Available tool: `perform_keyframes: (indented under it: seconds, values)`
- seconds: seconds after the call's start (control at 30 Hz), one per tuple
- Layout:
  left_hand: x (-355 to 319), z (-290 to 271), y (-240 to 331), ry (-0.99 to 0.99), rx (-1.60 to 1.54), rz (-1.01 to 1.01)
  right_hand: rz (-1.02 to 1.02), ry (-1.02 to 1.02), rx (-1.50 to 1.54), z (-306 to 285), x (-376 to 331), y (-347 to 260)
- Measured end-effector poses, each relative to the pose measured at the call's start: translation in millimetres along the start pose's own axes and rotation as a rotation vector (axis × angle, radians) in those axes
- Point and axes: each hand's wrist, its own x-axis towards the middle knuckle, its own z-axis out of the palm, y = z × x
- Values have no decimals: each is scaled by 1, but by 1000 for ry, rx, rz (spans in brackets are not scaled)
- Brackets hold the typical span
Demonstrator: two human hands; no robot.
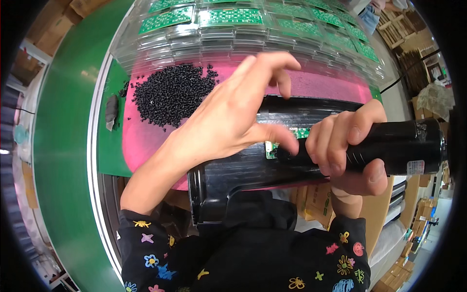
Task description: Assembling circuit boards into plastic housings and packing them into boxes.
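Observation:
My right hand [343, 143] is wrapped round a black electric screwdriver [406, 146], held almost level with its nose toward the left. A green circuit board [269, 152] lies in a long black plastic housing [238, 170], partly covered by the screwdriver and my fingers. Over the housing hovers my left hand [228, 112], fingers apart and curved. Its thumb is at the screwdriver's nose; whether they touch I cannot tell. The screwdriver's bit is hidden. Left of that hand, a heap of small black screws [168, 95] lies on a pink mat [146, 146].
Stacked clear plastic trays [194, 36] with green circuit boards stand along the back. A small dark grey wrapped lump [112, 109] sits left of the mat. Beyond a white-edged strip runs a green surface [68, 146]. A cardboard box [314, 202] is below the housing.

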Motion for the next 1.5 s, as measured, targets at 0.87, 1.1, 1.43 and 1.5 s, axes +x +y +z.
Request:
perform_keyframes:
  seconds: [0.87, 1.1, 1.43, 1.5]
  values:
    - [-3, 2, 5, 118, 43, -96, 48, -331, -152, 1, 8, -3]
    - [-4, 1, 12, 108, 107, -157, 76, -375, -70, 2, 8, 2]
    - [0, -4, 18, 160, 80, -202, 133, -376, -75, 6, 10, -1]
    - [0, -8, 13, 174, 71, -157, 238, -323, 20, 11, 9, -8]
